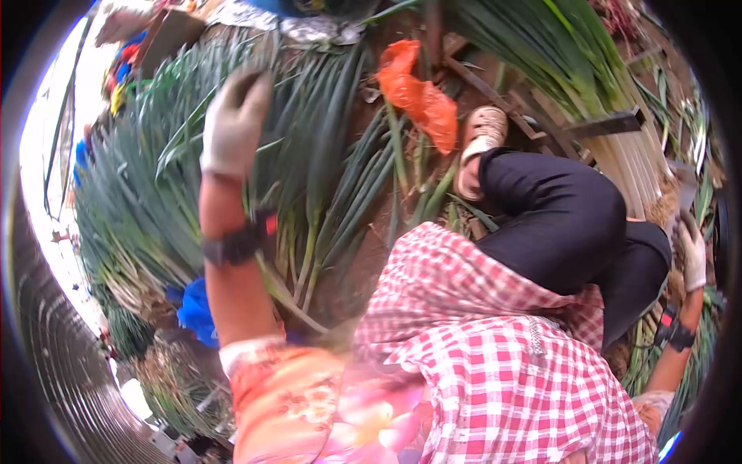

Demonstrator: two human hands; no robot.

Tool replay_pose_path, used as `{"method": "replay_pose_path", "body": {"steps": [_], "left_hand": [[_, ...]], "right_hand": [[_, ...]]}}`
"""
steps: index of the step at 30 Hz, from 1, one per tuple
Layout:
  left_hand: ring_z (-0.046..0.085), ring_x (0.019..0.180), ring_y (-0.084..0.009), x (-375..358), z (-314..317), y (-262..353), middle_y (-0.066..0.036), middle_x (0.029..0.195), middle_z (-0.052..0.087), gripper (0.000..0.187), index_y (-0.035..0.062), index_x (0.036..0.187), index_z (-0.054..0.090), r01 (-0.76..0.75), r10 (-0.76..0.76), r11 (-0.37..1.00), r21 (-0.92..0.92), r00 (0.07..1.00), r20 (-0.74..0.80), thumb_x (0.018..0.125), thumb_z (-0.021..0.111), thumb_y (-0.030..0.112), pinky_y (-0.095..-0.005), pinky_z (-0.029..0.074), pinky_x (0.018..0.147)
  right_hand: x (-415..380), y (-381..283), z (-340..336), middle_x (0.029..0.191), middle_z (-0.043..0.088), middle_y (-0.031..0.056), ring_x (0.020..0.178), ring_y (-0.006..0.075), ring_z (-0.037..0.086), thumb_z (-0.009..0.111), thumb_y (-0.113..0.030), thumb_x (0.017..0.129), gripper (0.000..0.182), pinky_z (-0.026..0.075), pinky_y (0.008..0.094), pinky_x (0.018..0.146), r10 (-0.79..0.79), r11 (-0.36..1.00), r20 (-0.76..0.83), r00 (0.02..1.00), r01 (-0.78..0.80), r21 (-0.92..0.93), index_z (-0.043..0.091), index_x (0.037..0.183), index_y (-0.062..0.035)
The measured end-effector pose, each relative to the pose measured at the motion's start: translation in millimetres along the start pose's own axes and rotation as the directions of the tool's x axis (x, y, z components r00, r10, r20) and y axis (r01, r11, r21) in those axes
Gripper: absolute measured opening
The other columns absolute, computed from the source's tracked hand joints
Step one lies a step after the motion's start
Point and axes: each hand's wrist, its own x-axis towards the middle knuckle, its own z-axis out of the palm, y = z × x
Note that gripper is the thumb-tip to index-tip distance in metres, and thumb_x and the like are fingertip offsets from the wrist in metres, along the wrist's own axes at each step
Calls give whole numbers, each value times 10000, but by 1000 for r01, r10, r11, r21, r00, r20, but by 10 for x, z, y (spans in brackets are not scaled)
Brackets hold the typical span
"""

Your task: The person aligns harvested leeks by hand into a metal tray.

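Note:
My left hand, in a pale work glove, is over a large pile of green onions with long green leaves. Its thumb stands apart from the fingers, and I see nothing gripped in it; the outline is slightly blurred. At the far right edge, my gloved right hand is closed around what looks like the handle of a knife, its grey blade pointing up. Beside that blade lies a thick bundle of green onions, its pale stalks and roots toward the hand, across a wooden frame.
An orange plastic bag lies on the soil by my foot. My bent leg is between the two hands. A blue bag sits under my left forearm. More green onions lie at lower left, beside a corrugated sheet.

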Motion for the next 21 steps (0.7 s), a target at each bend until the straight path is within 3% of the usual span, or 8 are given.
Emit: {"method": "replay_pose_path", "body": {"steps": [3,5,7,9,12,16,19,21], "left_hand": [[592,890,-221,-1366,-446,-1161,-137,994,623,336,-2,1059,581,332,-319,938,103,939,-126,816,595,229,-303,451,818],[537,1045,-344,-2247,-358,-1627,-206,1124,568,489,39,1126,566,652,-674,673,348,735,-73,763,602,364,-372,413,905],[476,1136,-338,-2828,-90,-1761,-199,1261,474,597,81,1255,464,633,-808,448,631,589,-17,740,571,363,-380,387,960],[399,1226,-311,-3219,152,-2131,-161,1352,387,680,103,1332,362,663,-894,376,648,443,66,731,580,332,-378,348,1005],[228,1334,-261,-3437,474,-2485,-82,1442,255,896,150,1408,185,665,-902,279,693,429,-49,686,672,362,-413,218,1074],[232,1332,-232,-3324,744,-2824,-69,1427,283,1114,180,1420,90,631,-897,221,744,431,-99,581,782,423,-445,179,1077],[218,1336,-226,-3247,829,-2899,-56,1428,282,1104,178,1422,85,587,-918,234,775,396,-22,595,776,419,-457,156,1081],[320,1281,-262,-3254,849,-2912,-88,1367,362,982,155,1381,209,583,-895,254,772,445,-42,597,770,340,-431,245,1055]], "right_hand": [[98,399,-142,1180,518,60,1006,109,497,514,-282,906,487,391,236,863,-41,999,86,995,39,20,417,1291,0],[39,325,-97,1247,485,104,1142,168,444,515,-282,908,508,313,272,984,-165,974,3,986,164,-157,407,1292,31],[13,262,-180,1271,471,110,1168,172,433,514,-286,908,510,309,279,994,-125,991,43,991,126,-37,408,1289,35],[-60,67,-300,1266,479,99,1156,169,445,509,-280,909,495,334,272,974,-103,961,-20,994,95,-259,415,1287,26],[-194,-19,-575,1200,509,85,1073,169,498,528,-329,894,538,381,296,932,-149,939,-73,986,118,-323,399,1308,-11],[-616,-532,-516,1178,526,103,1041,180,514,538,-314,885,515,396,298,901,-98,861,-96,991,36,-507,426,1282,-4],[-903,-802,-436,1161,539,116,1016,188,526,545,-303,879,499,408,300,877,-56,796,-112,992,-23,-604,447,1262,1],[-1055,-978,-408,1150,548,125,1000,193,535,550,-295,875,488,416,302,862,-39,757,-119,992,-49,-651,460,1249,4]]}}
